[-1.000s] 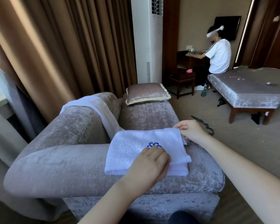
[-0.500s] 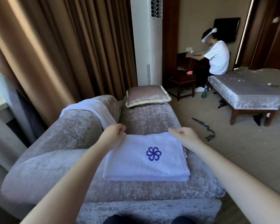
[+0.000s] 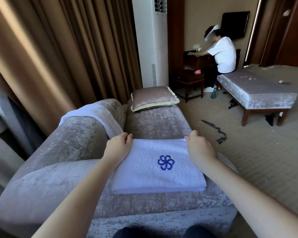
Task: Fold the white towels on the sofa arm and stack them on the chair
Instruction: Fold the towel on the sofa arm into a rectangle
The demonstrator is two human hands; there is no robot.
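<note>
Two towels; left grip (image 3: 119,146), right grip (image 3: 199,148) pinch far edge of folded towel (image 3: 144,172) on sofa arm (image 3: 153,201); draped towel (image 3: 100,115) nearby.

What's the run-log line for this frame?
phase: fold | left hand: grips folded towel far-left corner | right hand: grips far-right corner | second towel: draped over sofa

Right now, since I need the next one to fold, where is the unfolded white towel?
Head view, centre left: the unfolded towel drapes over the sofa, just beyond the left hand and left of the cushion.
</note>
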